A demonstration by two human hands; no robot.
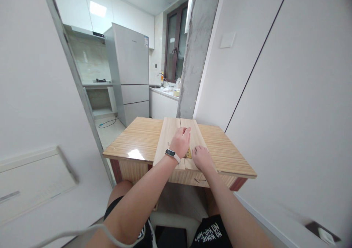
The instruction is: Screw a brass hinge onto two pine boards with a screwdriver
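Observation:
Two pale wooden boards lie side by side on a small wooden table (pixel 137 141), the left board (pixel 166 136) and the right board (pixel 196 138) meeting at a seam. A brass hinge (pixel 188 153) sits across that seam near the front. My left hand (pixel 180 141), with a watch band on the wrist, rests fingers curled on the boards just behind the hinge. My right hand (pixel 201 157) presses down on the right board beside the hinge. Whether either hand holds a small part is hidden.
A white wall runs close along the right. A rough concrete pillar (pixel 198 50) stands behind the table. Beyond a doorway on the left are a grey fridge (pixel 130 72), a counter with a sink (pixel 165 92) and a window. A white cable (pixel 82 233) crosses my left arm.

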